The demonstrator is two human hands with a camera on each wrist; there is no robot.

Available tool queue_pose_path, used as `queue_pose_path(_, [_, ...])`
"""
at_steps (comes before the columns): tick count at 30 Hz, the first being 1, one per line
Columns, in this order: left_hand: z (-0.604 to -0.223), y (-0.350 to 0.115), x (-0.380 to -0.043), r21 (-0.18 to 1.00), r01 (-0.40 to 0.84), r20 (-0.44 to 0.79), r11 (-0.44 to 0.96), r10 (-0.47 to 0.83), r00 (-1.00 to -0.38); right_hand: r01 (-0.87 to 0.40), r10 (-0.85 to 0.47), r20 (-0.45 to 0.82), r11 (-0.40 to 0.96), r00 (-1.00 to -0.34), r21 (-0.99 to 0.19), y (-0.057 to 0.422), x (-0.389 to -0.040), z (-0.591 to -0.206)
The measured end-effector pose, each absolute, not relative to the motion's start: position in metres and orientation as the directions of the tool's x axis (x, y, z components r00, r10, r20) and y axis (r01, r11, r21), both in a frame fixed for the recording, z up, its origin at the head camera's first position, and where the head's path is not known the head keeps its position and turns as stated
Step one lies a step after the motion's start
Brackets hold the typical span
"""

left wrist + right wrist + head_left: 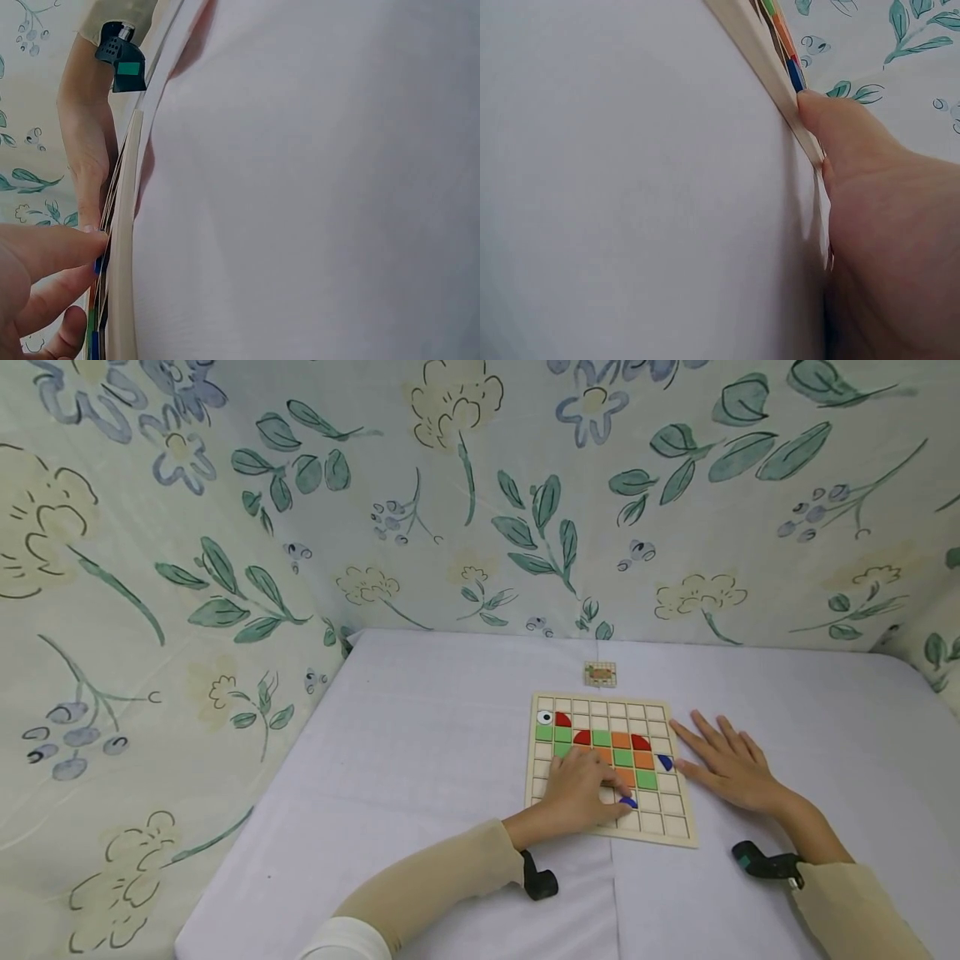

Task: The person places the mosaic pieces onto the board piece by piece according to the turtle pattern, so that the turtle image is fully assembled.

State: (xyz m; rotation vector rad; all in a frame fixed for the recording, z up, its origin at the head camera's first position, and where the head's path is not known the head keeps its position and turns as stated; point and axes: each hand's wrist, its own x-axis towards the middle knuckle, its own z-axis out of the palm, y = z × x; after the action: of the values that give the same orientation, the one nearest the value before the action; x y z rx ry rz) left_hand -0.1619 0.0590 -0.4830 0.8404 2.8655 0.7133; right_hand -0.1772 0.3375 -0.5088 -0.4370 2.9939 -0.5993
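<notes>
A wooden grid board lies on the table, with green, orange and red tiles and a round eye tile in its cells. My left hand reaches over the lower part of the board. Its thumb and forefinger pinch a small blue curved tile at a lower cell, and the palm hides some cells. My right hand rests along the board's right edge, fingers spread and fairly straight. Its thumb lies at that edge, close to another blue curved tile, also visible in the right wrist view.
A small patterned card lies behind the board. White cloth covers the table, and a floral curtain hangs behind and on the left. Each wrist wears a black camera mount.
</notes>
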Motion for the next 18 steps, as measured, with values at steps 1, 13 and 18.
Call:
queue_pose_path(1, [-0.483, 0.059, -0.162, 0.451, 0.495, 0.059, 0.742, 0.529, -0.846, -0.263, -0.285, -0.001, 0.885, -0.958, -0.385, 0.337, -0.177, -0.509])
queue_pose_path(13, [-0.480, 0.040, -0.181, 0.573, 0.511, 0.107, 0.641, 0.560, -0.822, -0.261, -0.279, 0.010, 0.883, -0.960, -0.390, 0.337, -0.177, -0.509])
queue_pose_path(18, [-0.469, 0.018, -0.197, 0.649, 0.468, 0.096, 0.600, 0.546, -0.832, -0.258, -0.279, 0.008, 0.875, -0.960, -0.411, 0.337, -0.177, -0.509])
